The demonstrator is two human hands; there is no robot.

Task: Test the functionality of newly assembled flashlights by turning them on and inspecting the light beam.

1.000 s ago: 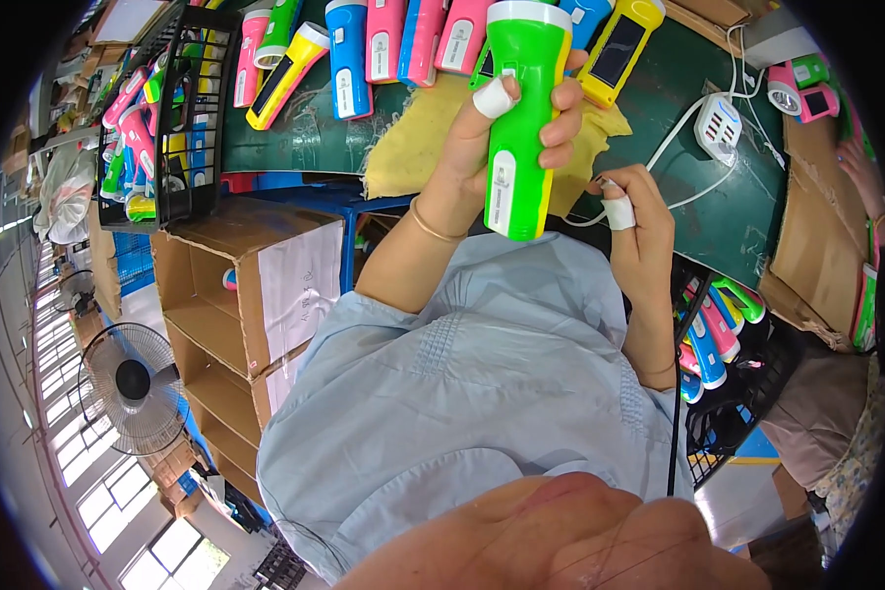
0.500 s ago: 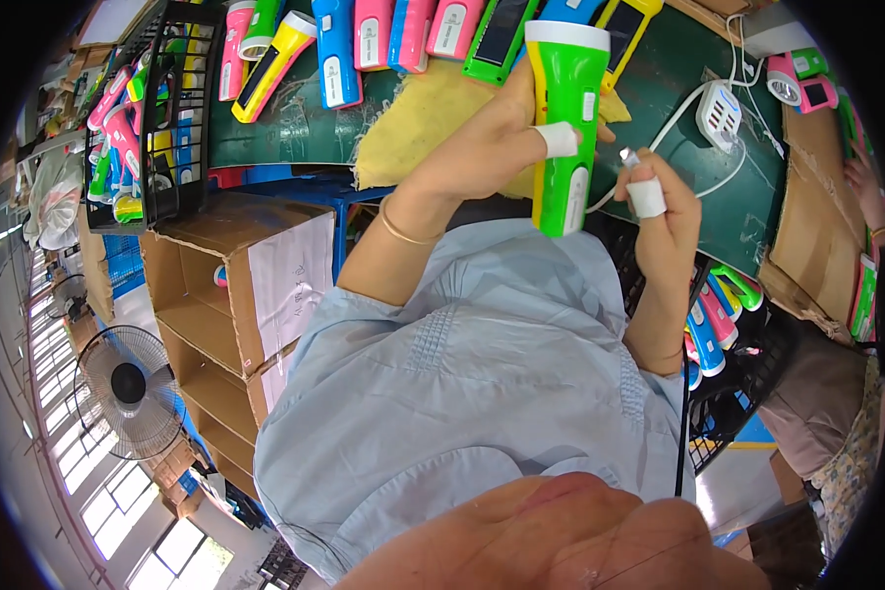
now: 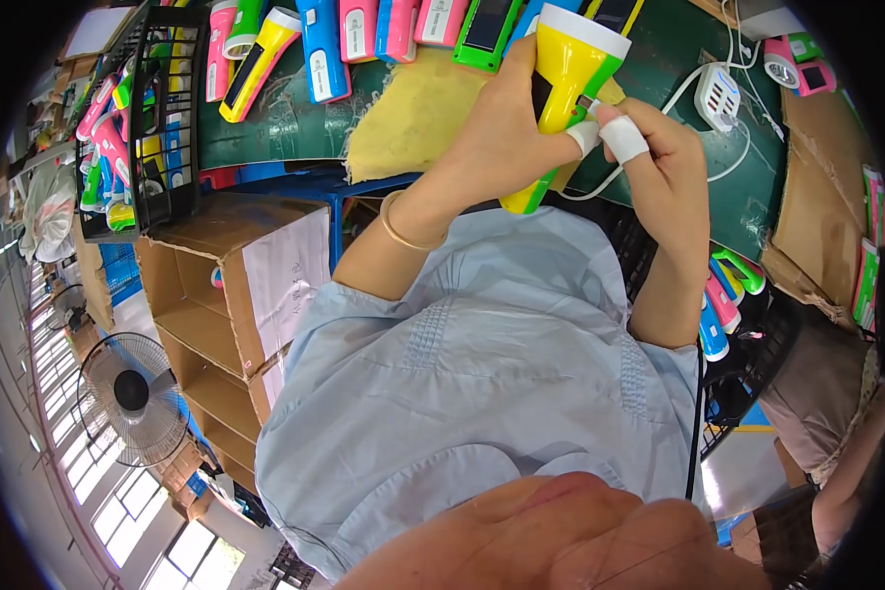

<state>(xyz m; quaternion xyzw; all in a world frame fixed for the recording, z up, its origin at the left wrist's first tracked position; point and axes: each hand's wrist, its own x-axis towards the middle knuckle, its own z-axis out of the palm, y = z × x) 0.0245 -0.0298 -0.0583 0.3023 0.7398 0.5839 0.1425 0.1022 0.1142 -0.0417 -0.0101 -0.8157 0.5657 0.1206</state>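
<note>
My left hand [image 3: 497, 128] is wrapped round a flashlight [image 3: 568, 67] with a yellow and green body and a white lens rim, its head tilted up and to the right. Tape covers the left thumb. The fingers of my right hand [image 3: 671, 172], also taped, are pinched against the flashlight's green side, at a small socket. A small bit of metal shows at the fingertips, and a white cable [image 3: 605, 185] passes beneath this hand. Whether the plug sits inside the socket I cannot tell. A yellow cloth [image 3: 398, 123] lies on the green table beyond my left forearm.
Several coloured flashlights [image 3: 326, 59] line the table's far side. A white multi-port USB charger [image 3: 716, 96] lies at right with cables. Black crates of flashlights stand at the far left [image 3: 157, 147] and lower right [image 3: 752, 369]. Cardboard shelves [image 3: 197, 295] and a fan [image 3: 131, 390] are at left.
My left hand has turned the flashlight so its yellow side and side socket show. My right hand has brought the cable's metal plug up to the flashlight's side.
</note>
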